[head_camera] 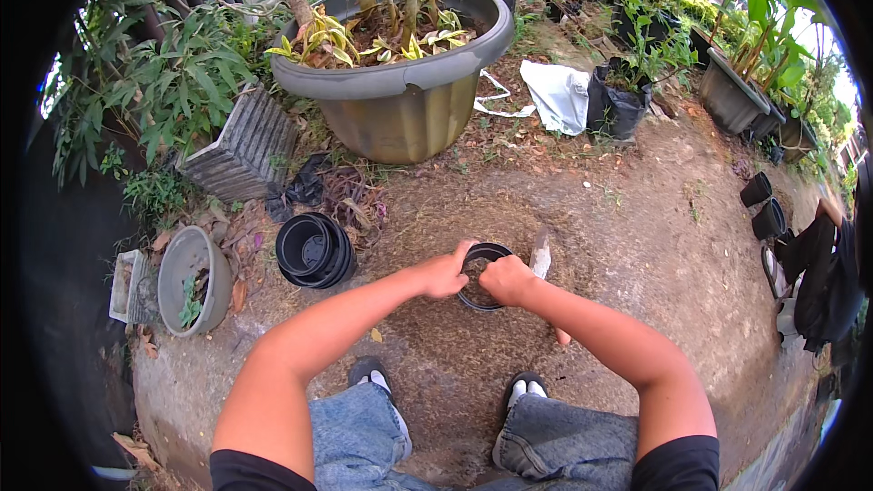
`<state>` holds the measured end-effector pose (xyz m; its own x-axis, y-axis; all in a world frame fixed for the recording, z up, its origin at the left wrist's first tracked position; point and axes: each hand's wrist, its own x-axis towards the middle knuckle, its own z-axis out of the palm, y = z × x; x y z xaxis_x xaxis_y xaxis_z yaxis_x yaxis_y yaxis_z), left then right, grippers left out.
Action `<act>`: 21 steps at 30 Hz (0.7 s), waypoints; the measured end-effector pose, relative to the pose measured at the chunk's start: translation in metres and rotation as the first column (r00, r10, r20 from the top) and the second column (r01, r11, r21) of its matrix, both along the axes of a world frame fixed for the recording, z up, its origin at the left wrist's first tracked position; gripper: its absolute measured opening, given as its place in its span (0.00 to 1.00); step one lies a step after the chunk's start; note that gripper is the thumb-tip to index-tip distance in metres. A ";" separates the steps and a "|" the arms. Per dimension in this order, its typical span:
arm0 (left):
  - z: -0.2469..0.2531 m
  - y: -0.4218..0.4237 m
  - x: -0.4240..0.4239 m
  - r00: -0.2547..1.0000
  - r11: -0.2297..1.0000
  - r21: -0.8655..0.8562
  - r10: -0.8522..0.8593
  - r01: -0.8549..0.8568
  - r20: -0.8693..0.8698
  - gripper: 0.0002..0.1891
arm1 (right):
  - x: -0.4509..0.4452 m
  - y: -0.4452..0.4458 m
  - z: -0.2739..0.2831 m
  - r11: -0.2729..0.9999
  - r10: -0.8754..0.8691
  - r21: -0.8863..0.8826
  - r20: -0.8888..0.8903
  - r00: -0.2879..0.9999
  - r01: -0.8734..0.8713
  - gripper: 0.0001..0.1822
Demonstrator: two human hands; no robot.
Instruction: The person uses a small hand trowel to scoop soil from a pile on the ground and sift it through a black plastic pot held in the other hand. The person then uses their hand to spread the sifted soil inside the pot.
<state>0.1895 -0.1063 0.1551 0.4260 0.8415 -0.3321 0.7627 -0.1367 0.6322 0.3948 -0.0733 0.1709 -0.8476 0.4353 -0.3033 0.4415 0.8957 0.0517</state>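
A round black plastic plant pot (485,307) stands on the ground in front of my feet, with brown soil or litter visible inside. My left hand (445,274) grips its left rim, the index finger stretched along the edge. Over the right part of the pot's opening is my right hand (507,280), its fingers curled down into the pot. Whether those fingers hold anything is hidden. Just right of the pot lies a hand trowel (540,256) with a soil-smeared blade. My right forearm crosses it, and its handle end (562,336) shows below the arm.
Nested black pots (315,251) stand to the left, beside a grey pot (194,281) and a ridged concrete block (242,143). A large planter (402,109) rises ahead, near a white sack (558,95) and a black grow bag (617,106). At far right is another person (829,279).
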 end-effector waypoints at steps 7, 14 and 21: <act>0.017 -0.003 0.005 0.997 0.998 -0.047 0.037 -0.040 -0.073 0.44 | 0.019 0.034 0.036 0.993 -0.110 -0.081 -0.317 0.942 0.089 0.06; 0.000 -0.004 0.003 1.000 1.000 0.004 0.025 -0.025 -0.009 0.43 | 0.044 0.056 0.050 0.966 -0.212 0.023 -0.493 0.844 0.256 0.09; 0.008 -0.006 0.006 0.997 0.998 0.004 0.060 -0.060 -0.058 0.41 | 0.018 0.012 0.014 0.994 0.042 -0.084 -0.245 0.969 -0.064 0.11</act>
